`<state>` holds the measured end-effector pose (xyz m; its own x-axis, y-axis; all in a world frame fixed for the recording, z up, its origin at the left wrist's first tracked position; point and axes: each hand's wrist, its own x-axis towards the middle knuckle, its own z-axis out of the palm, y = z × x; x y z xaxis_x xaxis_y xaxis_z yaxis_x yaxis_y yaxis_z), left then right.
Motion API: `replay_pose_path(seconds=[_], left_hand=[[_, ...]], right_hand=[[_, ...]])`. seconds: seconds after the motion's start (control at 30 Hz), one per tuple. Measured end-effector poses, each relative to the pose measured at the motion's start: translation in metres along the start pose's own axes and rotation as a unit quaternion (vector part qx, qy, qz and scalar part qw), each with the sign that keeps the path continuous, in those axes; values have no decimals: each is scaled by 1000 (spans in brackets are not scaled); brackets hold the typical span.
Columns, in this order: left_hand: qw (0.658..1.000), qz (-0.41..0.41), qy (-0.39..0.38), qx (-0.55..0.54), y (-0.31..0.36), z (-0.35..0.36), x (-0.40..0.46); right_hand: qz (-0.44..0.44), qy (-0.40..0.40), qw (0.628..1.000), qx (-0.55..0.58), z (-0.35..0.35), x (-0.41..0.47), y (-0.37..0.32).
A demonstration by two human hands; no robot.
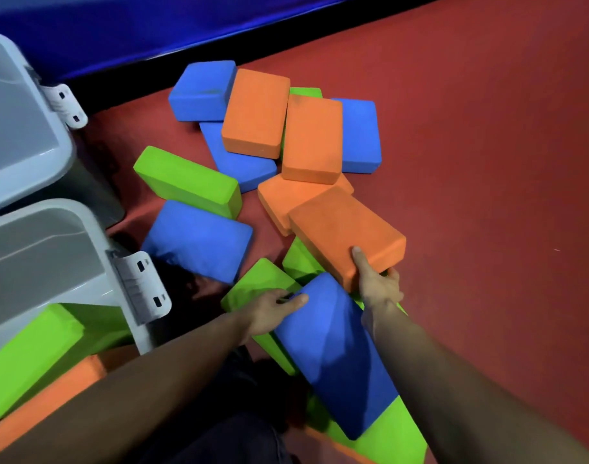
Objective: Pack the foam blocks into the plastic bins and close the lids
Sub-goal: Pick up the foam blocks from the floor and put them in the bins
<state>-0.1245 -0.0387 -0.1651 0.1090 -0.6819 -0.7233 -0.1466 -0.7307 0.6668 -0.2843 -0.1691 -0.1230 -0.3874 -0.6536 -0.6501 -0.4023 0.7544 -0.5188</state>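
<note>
Head camera shows my right hand (380,283) gripping the near end of an orange block (346,229), thumb on top and fingers curled under, while my left hand (273,311) holds the edge of a long blue block (333,356) lying on green blocks (253,286). More foam blocks (273,135) are scattered on the red floor (487,162) beyond. At left stand two grey bins (52,262); the nearer one already contains a green block (28,356).
</note>
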Motion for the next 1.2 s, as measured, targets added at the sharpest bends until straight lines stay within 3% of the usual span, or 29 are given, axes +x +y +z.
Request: replay_pose_path(seconds=[0.33,0.53,0.77,0.97,1.1,1.2], left_hand=[[996,34,-25,-82,22,-34,-35],[987,72,57,-131,56,-87,-87],[972,135,147,-127,66,-163,-190],[927,167,292,-166,16,-247,-319],[867,164,431,-189,-55,-292,-397],[817,143,523,-193,-109,-304,-430]], right_hand=[[-95,-29,982,162,-2,-28,1],[-150,-24,967,206,-14,-72,-22],[-302,-100,930,185,-7,-161,-62],[-385,-163,898,140,36,-272,-80],[-448,-240,854,111,83,-349,-72],[-519,-243,819,18,113,-394,-60]])
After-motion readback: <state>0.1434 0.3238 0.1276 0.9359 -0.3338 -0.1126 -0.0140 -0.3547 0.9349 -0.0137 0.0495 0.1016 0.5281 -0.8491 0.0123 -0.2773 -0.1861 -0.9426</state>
